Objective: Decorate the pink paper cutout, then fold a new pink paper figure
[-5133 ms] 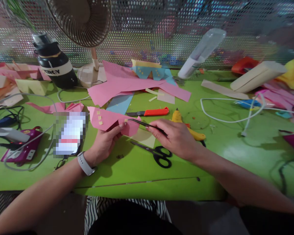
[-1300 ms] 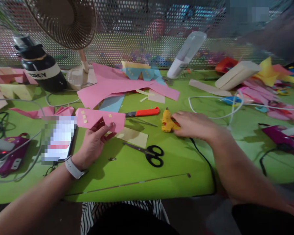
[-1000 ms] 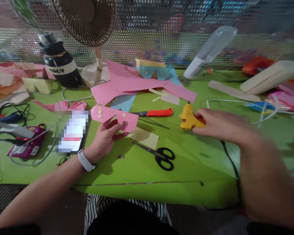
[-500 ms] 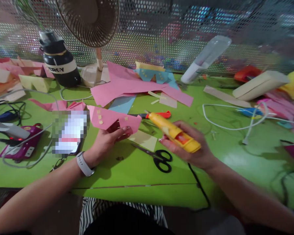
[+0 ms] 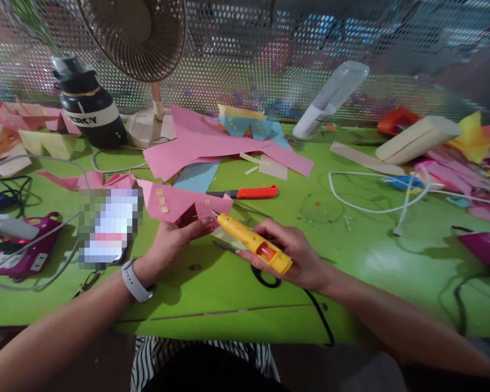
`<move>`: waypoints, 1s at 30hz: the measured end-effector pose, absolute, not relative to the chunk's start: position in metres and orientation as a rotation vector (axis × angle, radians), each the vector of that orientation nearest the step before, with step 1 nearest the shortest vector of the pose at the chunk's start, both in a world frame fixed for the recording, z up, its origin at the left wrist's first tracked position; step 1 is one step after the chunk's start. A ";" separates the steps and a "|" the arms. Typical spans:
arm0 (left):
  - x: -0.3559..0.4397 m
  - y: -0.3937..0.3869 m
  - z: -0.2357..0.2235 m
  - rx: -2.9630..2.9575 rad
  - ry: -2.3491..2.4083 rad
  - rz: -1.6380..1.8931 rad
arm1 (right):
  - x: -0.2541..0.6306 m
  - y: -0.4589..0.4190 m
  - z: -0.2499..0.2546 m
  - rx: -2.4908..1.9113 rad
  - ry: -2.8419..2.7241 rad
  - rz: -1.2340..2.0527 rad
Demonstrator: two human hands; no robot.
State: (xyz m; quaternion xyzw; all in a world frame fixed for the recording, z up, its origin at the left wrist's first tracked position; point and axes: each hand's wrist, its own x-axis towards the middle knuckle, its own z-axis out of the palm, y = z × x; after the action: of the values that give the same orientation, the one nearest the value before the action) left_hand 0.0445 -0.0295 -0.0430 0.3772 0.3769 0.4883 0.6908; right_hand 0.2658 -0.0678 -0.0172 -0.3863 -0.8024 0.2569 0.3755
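Observation:
My left hand [image 5: 183, 234] is closed on a pink paper cutout [image 5: 173, 202], pinching it near its lower right part. Three small pale yellow squares sit in a column on the cutout's left side, and one on its right. In my right hand [image 5: 289, 250] is a yellow hot glue gun [image 5: 253, 239], its nozzle pointing up and left at the cutout's right part, close to the single square. Whether the tip touches the paper I cannot tell. Below the glue gun lie black-handled scissors [image 5: 265, 279], partly hidden by it and my hand. Dark tweezers [image 5: 253, 208] lie behind the gun.
A red utility knife [image 5: 257, 192] lies behind the cutout. To the left are a phone [image 5: 112, 226] and a purple power strip [image 5: 28, 245] with cables. Further back stand a black bottle [image 5: 92, 117], a fan [image 5: 134, 32], pink paper sheets [image 5: 212, 144] and a leaning clear bottle [image 5: 330, 100].
My right hand has put down the tweezers, picked up the glue gun from the table and brought it left to the pink paper cutout. My left hand has kept hold of the cutout.

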 end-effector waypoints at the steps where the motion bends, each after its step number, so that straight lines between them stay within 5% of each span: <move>1: 0.045 -0.030 -0.043 0.846 0.847 1.090 | 0.266 -0.068 -0.017 -0.983 -2.059 0.668; 30: 0.045 -0.032 -0.044 0.905 0.849 1.090 | 0.279 -0.068 -0.030 -1.043 -2.112 0.669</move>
State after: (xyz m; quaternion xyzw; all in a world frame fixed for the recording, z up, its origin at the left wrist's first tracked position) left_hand 0.0445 -0.0319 -0.0441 0.4028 0.3778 0.4852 0.6779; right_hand 0.2786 -0.0684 -0.0300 -0.4007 -0.8113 0.2568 0.3396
